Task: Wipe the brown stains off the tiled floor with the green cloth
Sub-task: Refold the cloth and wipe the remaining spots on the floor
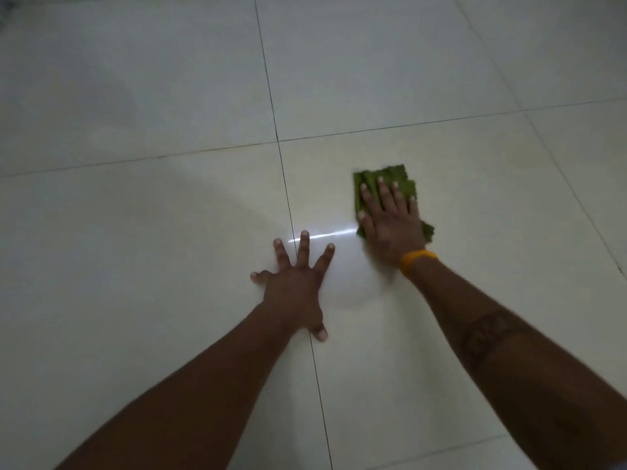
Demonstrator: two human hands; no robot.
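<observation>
A folded green cloth lies flat on the pale tiled floor, right of the middle. My right hand presses down on it with fingers spread, covering most of it; an orange band circles that wrist. My left hand rests palm-down on the bare tile to the left, fingers fanned wide, holding nothing, straddling a dark grout line. A faint brownish smear shows on the tile to the right of the cloth. No other stain is clearly visible.
Dark grout lines cross just beyond my hands. A bright glare from a light reflects on the glossy tile between the hands. Tiles extend in every direction.
</observation>
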